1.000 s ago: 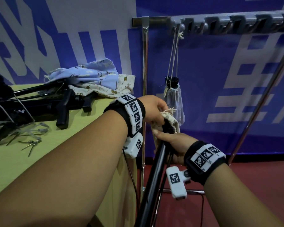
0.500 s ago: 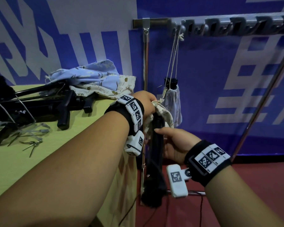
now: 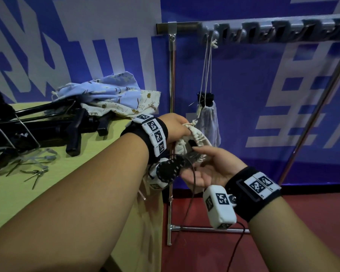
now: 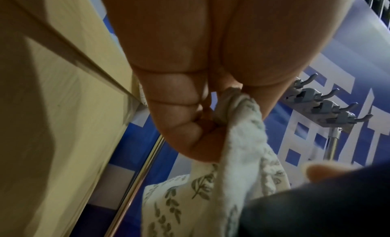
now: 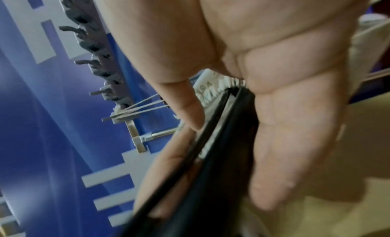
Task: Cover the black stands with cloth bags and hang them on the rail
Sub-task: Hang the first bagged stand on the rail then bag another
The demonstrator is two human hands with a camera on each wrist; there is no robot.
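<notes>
Cotton bag: a cream cloth bag printed with green leaves, held in mid-air just past the right edge of the desk, a black stand partly inside it.
Left hand: the left hand pinches the gathered mouth of the bag between thumb and curled fingers; the left wrist view shows the cloth bunched in that pinch.
Right hand: the right hand lies palm up under the bag, fingers loosely spread, cradling the black stand rather than gripping it.
Stand: its dark end shows inside the bag mouth and its lower part sticks out below, blurred.
Rail: a metal rail with grey hooks runs above and to the right; one pale blue bagged stand already hangs from a hook by its cords.
Desk: more black stands lie along the far left side, with a heap of spare bags at the far right corner.
Stage: likely drawing the bag closed before hanging.
Risk: the stand rests on an open palm, so it could slide out of the bag and drop to the floor if the mouth is not cinched tight.
</notes>
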